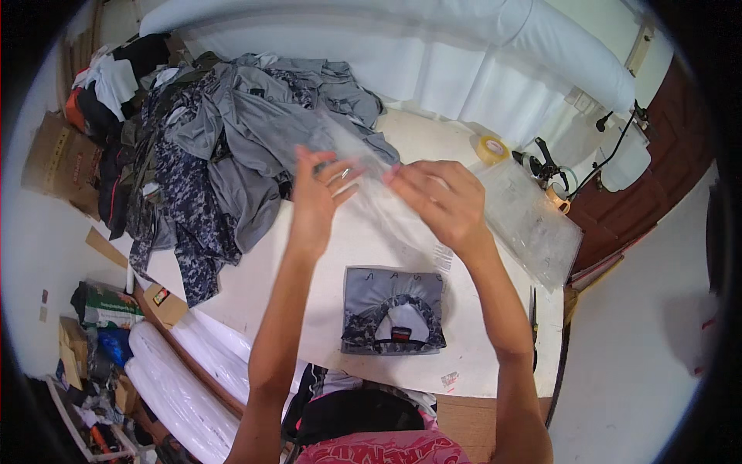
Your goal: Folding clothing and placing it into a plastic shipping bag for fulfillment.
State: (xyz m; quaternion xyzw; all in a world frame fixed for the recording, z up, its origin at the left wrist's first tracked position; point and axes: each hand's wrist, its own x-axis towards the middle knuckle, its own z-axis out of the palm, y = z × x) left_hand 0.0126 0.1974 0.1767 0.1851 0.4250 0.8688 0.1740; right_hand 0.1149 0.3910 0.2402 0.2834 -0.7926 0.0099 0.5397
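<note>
A clear plastic bag, blurred by motion, hangs above the table from the fingers of my right hand, which pinch its edge. To its left, my left hand is raised with the fingers spread, a ring on one of them. It is close to the bag, and I see nothing gripped in it. Below both hands, a folded grey shirt with dark camouflage trim lies flat on the white table, its collar towards me.
A large heap of grey and camouflage garments covers the table's left. Clear plastic bags lie at the right, near a tape roll and a black tape dispenser. Scissors rest by the right edge. Plastic-wrapped rolls stand lower left.
</note>
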